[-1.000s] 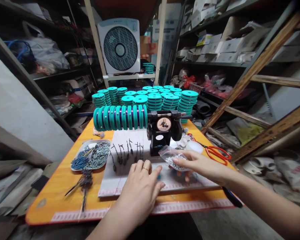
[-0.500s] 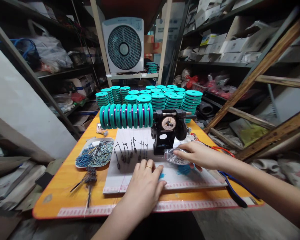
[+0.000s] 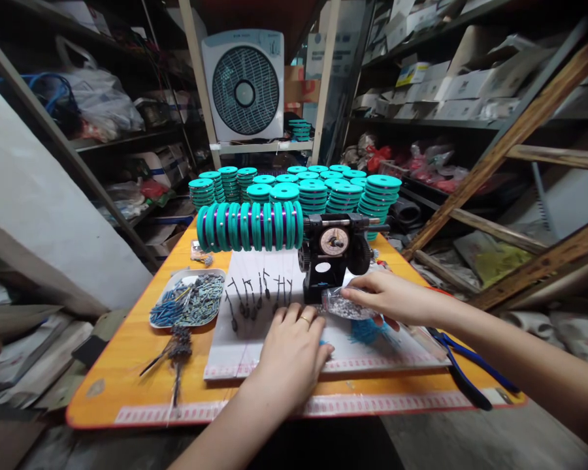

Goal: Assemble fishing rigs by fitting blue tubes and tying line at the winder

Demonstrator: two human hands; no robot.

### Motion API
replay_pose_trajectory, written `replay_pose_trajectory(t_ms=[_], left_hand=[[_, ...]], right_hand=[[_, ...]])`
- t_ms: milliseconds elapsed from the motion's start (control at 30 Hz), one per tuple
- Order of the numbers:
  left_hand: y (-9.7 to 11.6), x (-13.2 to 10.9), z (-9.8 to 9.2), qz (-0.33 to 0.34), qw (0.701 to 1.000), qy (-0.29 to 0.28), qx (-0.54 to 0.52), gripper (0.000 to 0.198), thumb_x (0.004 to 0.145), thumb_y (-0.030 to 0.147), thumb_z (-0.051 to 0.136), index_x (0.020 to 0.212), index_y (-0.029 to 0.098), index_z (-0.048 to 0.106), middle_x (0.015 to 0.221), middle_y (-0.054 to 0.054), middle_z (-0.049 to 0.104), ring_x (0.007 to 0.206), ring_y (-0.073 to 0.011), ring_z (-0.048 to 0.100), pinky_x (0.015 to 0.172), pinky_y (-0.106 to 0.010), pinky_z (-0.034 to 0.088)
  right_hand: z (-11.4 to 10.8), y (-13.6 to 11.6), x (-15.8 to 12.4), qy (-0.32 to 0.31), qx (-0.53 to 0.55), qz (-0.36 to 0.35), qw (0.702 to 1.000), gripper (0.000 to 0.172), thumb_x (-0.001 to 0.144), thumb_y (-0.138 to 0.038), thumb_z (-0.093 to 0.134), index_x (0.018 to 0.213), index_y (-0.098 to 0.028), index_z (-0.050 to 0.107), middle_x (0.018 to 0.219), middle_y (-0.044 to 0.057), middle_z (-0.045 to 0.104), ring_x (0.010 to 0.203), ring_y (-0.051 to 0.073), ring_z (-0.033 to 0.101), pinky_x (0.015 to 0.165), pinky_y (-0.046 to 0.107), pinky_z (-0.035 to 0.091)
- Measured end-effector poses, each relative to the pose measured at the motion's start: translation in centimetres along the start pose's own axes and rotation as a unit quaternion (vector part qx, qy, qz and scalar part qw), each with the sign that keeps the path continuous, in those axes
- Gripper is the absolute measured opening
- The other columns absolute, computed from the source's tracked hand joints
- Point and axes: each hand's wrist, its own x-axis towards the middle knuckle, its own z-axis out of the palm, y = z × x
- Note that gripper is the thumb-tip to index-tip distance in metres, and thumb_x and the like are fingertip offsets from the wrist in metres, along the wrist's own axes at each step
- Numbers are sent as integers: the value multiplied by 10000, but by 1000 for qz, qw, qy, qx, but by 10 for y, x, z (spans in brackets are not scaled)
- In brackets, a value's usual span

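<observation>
My right hand (image 3: 385,297) has its fingers closed on a small clear plastic bag (image 3: 347,305) of tiny silvery grey pieces, at the foot of a black winding machine (image 3: 326,261). Below it, thin blue pieces (image 3: 370,331) lie on the white board (image 3: 245,362). My left hand (image 3: 294,346) rests palm down on the board with fingers stretched out; whatever lies beneath the palm is hidden, though a bit of blue shows by the thumb. Several dark swivel-like pieces with short stems (image 3: 259,294) stand in a row beyond it. A row of teal spools (image 3: 249,226) sits on the machine's shaft.
Stacks of teal spools (image 3: 313,189) fill the table's back. On the left are a white tray (image 3: 220,307) of small blue and grey pieces and a dark bundle (image 3: 179,346). Blue-handled pliers (image 3: 470,365) lie at the right edge. A box fan (image 3: 245,85) stands behind.
My left hand has slid slightly forward on the board. My right hand still holds the bag, and more of the blue pieces show below it. The view has shifted a little.
</observation>
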Motion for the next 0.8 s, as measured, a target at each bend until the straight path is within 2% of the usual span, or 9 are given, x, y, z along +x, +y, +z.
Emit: replay_pose_trajectory(t_ms=[300,800], left_hand=[[0,1,4,-3,1000,12,4,376,952,387,445,1244,171,542,1311,-48,535,1249,-293,395,1066,-468,306],[-1,1,4,2,1000,14,10,382,951,388,443,1247,165,536,1318,-58,529,1251,-303,395,1076,-483,291]], right_hand=[[4,4,1,14,-1,-3,1000,429,942,-529,372,868,-151,561,578,41,617,365,118,539,320,189,364],[4,-7,-5,34,-3,-5,999,357,934,-457,406,861,-152,576,548,28,597,352,108,512,317,186,370]])
